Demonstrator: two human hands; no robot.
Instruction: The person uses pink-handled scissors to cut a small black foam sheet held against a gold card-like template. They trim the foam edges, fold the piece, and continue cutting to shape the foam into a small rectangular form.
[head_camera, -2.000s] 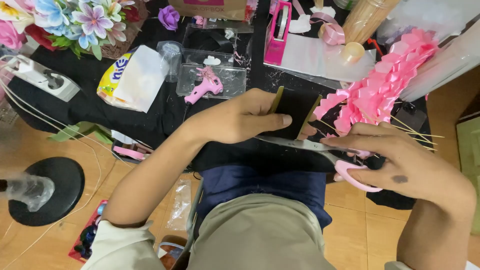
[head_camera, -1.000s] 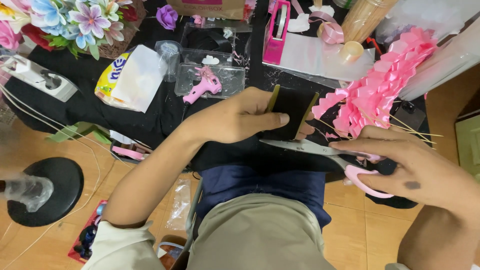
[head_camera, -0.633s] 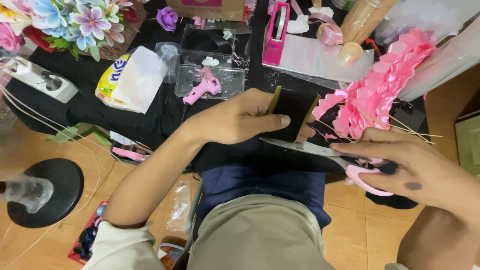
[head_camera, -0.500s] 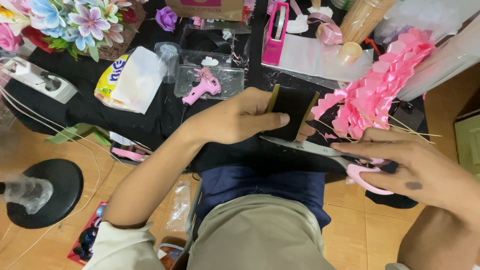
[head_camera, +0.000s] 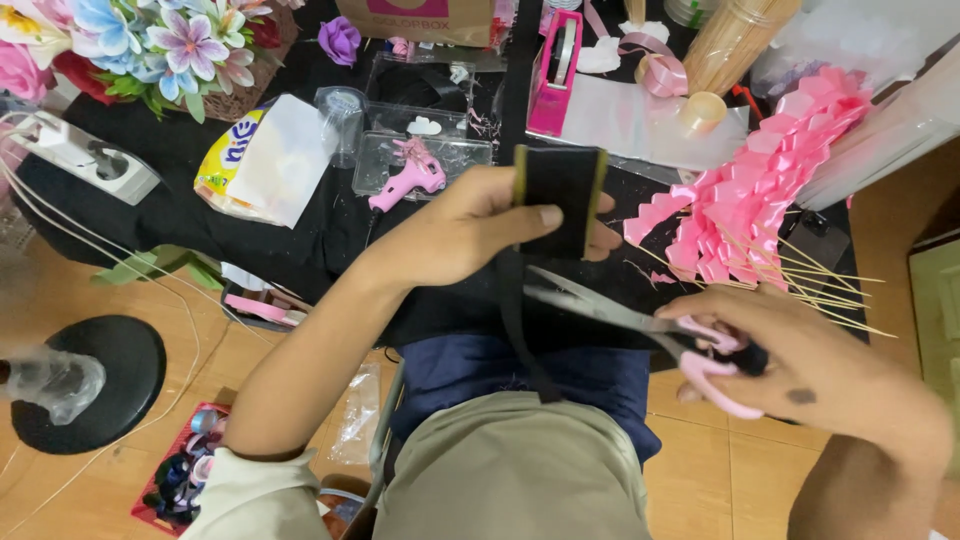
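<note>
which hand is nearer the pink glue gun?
Left. The left hand, holding the black ribbon, sits just right of the pink glue gun; the right hand with the scissors is far off.

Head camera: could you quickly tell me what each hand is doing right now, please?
Left hand: closed on a black ribbon, thumb on top.
Right hand: closed on pink-handled scissors, blades open at the ribbon's hanging strip.
</note>
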